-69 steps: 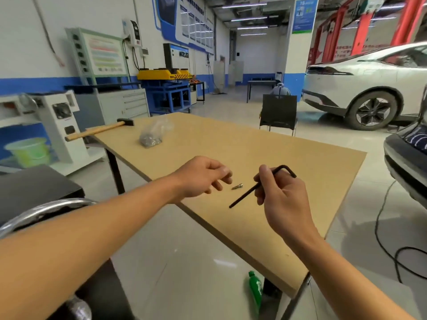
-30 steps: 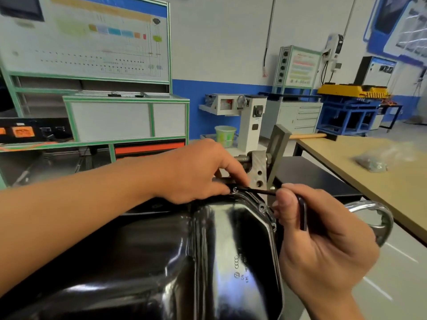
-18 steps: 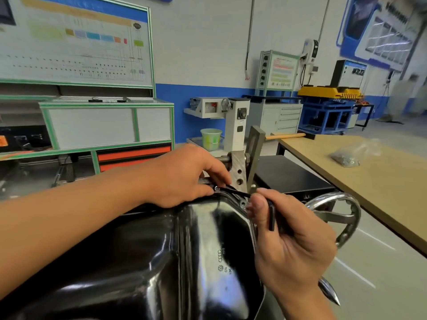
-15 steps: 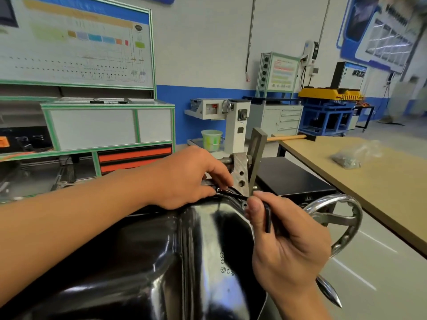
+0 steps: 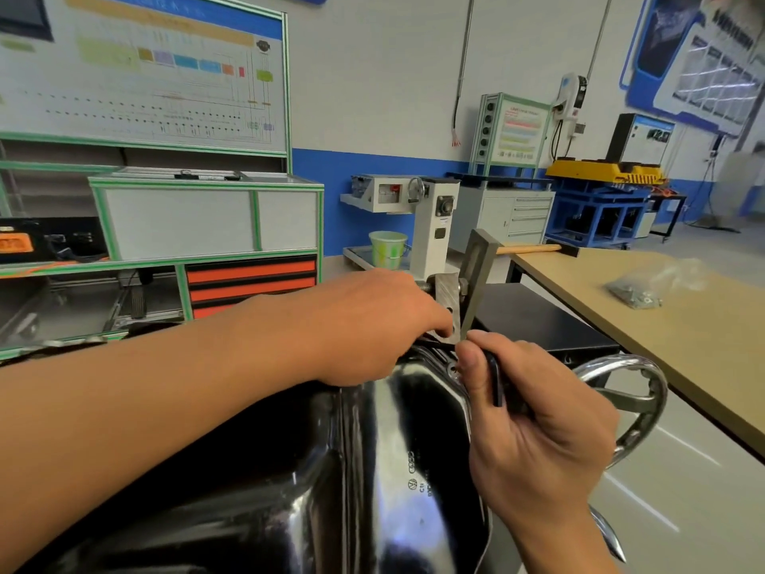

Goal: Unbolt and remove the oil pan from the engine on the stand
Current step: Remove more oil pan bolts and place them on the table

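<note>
Here our right hand (image 5: 538, 428) pinches the black L-shaped hex key (image 5: 494, 381) for leverage while our left hand (image 5: 372, 325), grip hidden, seemingly steadies its tip at the rim of the glossy black oil pan (image 5: 393, 470) beneath.

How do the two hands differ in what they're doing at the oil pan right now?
The left hand reaches over the oil pan to its far rim, knuckles up; the right hand sits at the pan's right edge, thumb up. The right hand grips the bent end of the hex key; the left hand's fingers curl near its tip, their hold hidden. Both meet at the same corner.
</note>
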The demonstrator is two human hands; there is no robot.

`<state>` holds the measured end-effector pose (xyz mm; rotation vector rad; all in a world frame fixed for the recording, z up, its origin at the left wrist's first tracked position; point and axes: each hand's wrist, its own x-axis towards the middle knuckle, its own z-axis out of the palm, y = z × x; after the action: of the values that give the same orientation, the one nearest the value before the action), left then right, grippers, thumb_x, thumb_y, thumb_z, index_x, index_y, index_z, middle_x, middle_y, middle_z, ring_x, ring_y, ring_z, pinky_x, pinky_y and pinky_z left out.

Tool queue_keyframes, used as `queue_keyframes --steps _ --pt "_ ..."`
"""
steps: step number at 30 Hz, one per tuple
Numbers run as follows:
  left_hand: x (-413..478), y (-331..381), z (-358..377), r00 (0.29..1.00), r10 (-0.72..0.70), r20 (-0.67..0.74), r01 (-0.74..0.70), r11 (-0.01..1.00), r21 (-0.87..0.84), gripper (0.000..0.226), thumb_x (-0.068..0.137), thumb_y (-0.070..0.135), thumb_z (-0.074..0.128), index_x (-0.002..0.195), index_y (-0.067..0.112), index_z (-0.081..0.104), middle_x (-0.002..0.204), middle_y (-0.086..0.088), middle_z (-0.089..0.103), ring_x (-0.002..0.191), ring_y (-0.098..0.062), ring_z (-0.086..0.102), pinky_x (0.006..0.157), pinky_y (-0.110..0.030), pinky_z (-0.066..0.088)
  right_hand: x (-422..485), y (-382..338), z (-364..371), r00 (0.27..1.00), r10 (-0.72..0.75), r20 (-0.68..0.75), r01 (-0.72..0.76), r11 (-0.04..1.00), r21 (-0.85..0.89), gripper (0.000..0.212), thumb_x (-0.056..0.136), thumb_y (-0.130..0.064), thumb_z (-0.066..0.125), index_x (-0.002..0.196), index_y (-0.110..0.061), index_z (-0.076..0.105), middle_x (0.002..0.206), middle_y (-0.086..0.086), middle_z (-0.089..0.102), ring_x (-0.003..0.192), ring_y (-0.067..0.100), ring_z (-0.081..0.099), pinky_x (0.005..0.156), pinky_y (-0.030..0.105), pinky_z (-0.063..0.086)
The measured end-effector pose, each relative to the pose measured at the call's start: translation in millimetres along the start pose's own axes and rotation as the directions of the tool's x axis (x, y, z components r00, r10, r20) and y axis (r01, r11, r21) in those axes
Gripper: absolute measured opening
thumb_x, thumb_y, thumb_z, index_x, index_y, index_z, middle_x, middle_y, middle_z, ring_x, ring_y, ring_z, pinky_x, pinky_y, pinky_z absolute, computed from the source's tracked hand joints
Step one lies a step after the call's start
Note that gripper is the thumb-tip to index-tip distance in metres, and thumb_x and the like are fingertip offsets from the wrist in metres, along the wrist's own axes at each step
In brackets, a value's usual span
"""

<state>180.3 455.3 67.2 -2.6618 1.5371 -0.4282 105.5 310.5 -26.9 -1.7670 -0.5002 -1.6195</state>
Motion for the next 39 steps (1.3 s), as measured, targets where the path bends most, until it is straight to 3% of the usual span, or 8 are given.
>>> queue_keyframes --steps 3,8,15,20,24,28,35,39 --pt "2 4 1 1.000 0.021 0.014 -0.021 1.000 -0.003 0.034 0.089 0.011 0.056 0.086 0.038 0.035 0.080 0.012 0.047 0.082 -0.013 0.046 0.070 -0.030 0.039 1 0 -1 0.999 0.001 0.046 -0.002 1.000 0.016 0.014 0.090 -0.014 0.070 0.093 -0.002 0.077 0.078 -0.008 0.065 0.071 -0.006 0.057 0.072 0.008 0.041" --pt "-7 -5 -4 0.998 0.054 -0.029 -0.060 0.958 -0.280 0.022 0.095 0.024 0.064 0.116 0.028 0.070 0.099 0.009 0.070 0.092 -0.009 0.059 0.086 -0.032 0.048 -3 1 3 0.993 0.071 0.092 -0.084 0.986 0.146 0.011 0.090 -0.015 0.070 0.099 -0.013 0.075 0.083 -0.009 0.069 0.073 0.001 0.064 0.071 0.011 0.045" --pt "-6 -3 -6 0.977 0.110 -0.185 -0.166 0.931 -0.324 0.013 0.094 0.017 0.066 0.098 0.012 0.077 0.059 0.018 0.054 0.058 0.003 0.051 0.058 -0.010 0.035 2 3 12 0.948 0.311 0.067 -0.312 0.873 0.375 0.014 0.089 -0.021 0.072 0.101 -0.026 0.077 0.088 -0.009 0.073 0.079 0.012 0.069 0.075 0.020 0.051" --pt "-1 -2 -2 0.959 0.026 -0.282 -0.136 0.916 -0.378 0.018 0.089 0.030 0.070 0.078 0.015 0.073 0.059 0.010 0.061 0.059 -0.006 0.058 0.060 -0.028 0.046 3 -6 25 0.811 0.582 0.052 -0.499 0.643 0.582 0.010 0.074 -0.032 0.078 0.084 -0.029 0.082 0.072 -0.005 0.069 0.065 0.006 0.058 0.065 0.018 0.049" --pt "2 0 5 0.943 0.020 -0.333 -0.146 0.922 -0.359 0.022 0.083 0.027 0.074 0.071 0.019 0.057 0.067 0.005 0.061 0.066 -0.016 0.058 0.063 -0.036 0.048 -2 -11 30 0.839 0.543 -0.044 -0.445 0.730 0.519 0.009 0.080 -0.020 0.079 0.088 -0.014 0.079 0.078 0.007 0.071 0.073 0.014 0.064 0.071 0.024 0.052" --pt "-3 -7 4 0.978 0.103 -0.181 -0.179 0.864 -0.471 0.019 0.092 0.016 0.069 0.110 0.016 0.076 0.091 0.013 0.074 0.084 0.007 0.064 0.076 -0.009 0.043 -9 -13 35 0.853 0.513 -0.097 -0.405 0.767 0.497 0.009 0.083 -0.019 0.079 0.091 -0.014 0.076 0.081 0.001 0.072 0.077 0.009 0.067 0.075 0.018 0.052" --pt "2 -8 7 0.960 0.009 -0.279 -0.113 0.927 -0.358 0.017 0.082 0.027 0.075 0.072 0.016 0.066 0.065 0.003 0.065 0.065 -0.017 0.059 0.064 -0.042 0.050 -14 -7 40 0.870 0.474 -0.135 -0.362 0.800 0.478 0.010 0.083 -0.017 0.076 0.090 -0.024 0.078 0.073 -0.008 0.064 0.068 0.004 0.055 0.068 0.016 0.046" --pt "1 -11 8 0.953 0.043 -0.299 -0.164 0.904 -0.394 0.019 0.084 0.024 0.073 0.070 0.017 0.062 0.061 0.010 0.056 0.061 -0.007 0.054 0.061 -0.025 0.044 -14 -3 39 0.912 0.383 -0.144 -0.305 0.871 0.385 0.007 0.086 -0.016 0.075 0.091 -0.021 0.075 0.075 -0.006 0.063 0.068 0.005 0.055 0.069 0.016 0.044"
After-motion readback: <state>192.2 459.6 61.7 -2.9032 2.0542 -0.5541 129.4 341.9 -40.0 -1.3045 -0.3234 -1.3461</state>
